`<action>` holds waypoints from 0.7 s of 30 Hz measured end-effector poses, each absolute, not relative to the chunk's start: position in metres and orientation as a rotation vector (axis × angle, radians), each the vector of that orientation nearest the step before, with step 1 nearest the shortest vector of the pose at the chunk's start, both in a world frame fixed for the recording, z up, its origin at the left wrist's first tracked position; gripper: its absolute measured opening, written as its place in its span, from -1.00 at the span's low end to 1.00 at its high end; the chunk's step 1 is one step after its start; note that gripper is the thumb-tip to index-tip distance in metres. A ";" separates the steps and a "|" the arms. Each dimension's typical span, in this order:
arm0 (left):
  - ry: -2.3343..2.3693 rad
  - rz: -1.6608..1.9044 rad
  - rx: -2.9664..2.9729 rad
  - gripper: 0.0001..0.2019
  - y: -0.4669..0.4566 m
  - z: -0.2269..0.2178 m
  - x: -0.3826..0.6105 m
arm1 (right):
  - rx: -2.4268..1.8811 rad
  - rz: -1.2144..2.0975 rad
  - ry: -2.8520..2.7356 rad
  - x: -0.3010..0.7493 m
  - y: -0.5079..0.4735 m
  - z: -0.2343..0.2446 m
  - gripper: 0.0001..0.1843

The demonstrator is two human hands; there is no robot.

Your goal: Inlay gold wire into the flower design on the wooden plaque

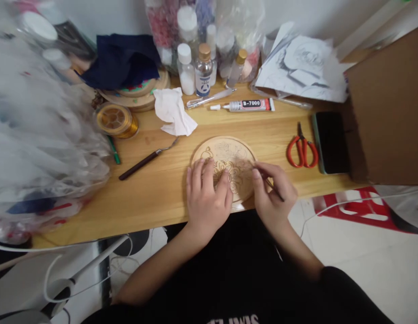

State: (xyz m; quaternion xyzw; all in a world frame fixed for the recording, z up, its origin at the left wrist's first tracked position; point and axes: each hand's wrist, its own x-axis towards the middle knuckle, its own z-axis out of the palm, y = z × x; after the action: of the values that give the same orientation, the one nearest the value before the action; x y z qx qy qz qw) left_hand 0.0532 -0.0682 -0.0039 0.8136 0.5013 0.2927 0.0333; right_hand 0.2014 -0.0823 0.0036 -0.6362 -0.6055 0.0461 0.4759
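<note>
A round wooden board (233,143) lies at the table's front edge, with a pencilled flower drawing and gold wire outlines on it. My left hand (209,200) rests flat on its left part, fingers spread, covering some of the wire pattern. At the board's right rim, my right hand (274,191) pinches a slim dark tool (275,189) that looks like tweezers. Its tip is blurred, so I cannot tell whether it grips any wire.
Behind the board lie a B-7000 glue tube (251,105), a pen (212,97) and a crumpled tissue (175,110). Left are a dark-handled spatula (141,164) and a gold wire spool (117,120). Red-handled pliers (302,150), a phone (332,141) and a cardboard box (386,103) stand right.
</note>
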 end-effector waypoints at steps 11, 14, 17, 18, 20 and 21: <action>1.518 0.891 2.509 -0.77 -0.068 -0.004 0.053 | -1.744 0.019 -1.702 0.228 -0.069 0.002 -0.84; 1.529 0.882 2.515 -0.77 -0.069 -0.004 0.054 | -1.788 0.046 -1.707 0.229 -0.069 0.002 -0.86; 1.567 0.867 2.513 -0.78 -0.071 -0.001 0.057 | -1.784 0.086 -1.714 0.232 -0.069 0.001 -0.87; 1.588 0.856 2.509 -0.78 -0.073 0.000 0.059 | -1.775 0.099 -1.717 0.234 -0.068 0.001 -0.87; 1.636 0.812 2.496 -0.73 -0.076 0.004 0.063 | -1.753 0.120 -1.725 0.237 -0.067 0.001 -0.86; 1.658 0.779 2.487 -0.70 -0.078 0.006 0.066 | -1.741 0.129 -1.729 0.238 -0.066 0.001 -0.86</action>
State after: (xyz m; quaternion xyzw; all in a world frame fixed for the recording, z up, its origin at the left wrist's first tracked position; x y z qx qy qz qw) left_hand 0.0658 -0.0782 0.0062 0.8049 0.5365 0.2522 0.0265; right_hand 0.2379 -0.0661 0.0007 -0.6674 -0.6629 0.0495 0.3356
